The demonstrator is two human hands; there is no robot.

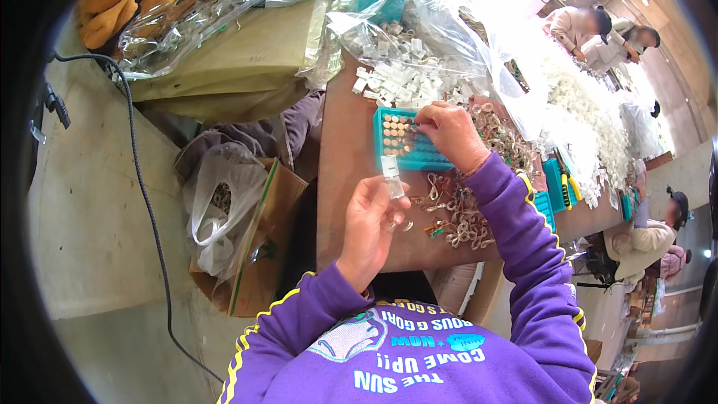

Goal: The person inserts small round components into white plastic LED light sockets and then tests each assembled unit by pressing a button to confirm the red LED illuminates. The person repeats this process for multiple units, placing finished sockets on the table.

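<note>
My left hand (366, 223) is closed around a small clear-and-white plastic casing (391, 176), held upright at the near left corner of the teal tray (428, 159). Round metallic button-like discs (392, 132) sit in rows in the tray's left part. Over the tray's far right part is my right hand (452, 133), its fingertips pinched together and reaching down among the slots. Whatever those fingertips grip is hidden. Coiled thin wires with small parts (465, 222) lie in a heap right of my left hand.
Loose white plastic casings (396, 84) are piled beyond the tray, beside a clear plastic bag (449, 30). Yellow-handled pliers (574, 185) rest by another teal tray (554, 183) at the right. A cardboard box (250, 243) stands left of the table. Other people work farther right.
</note>
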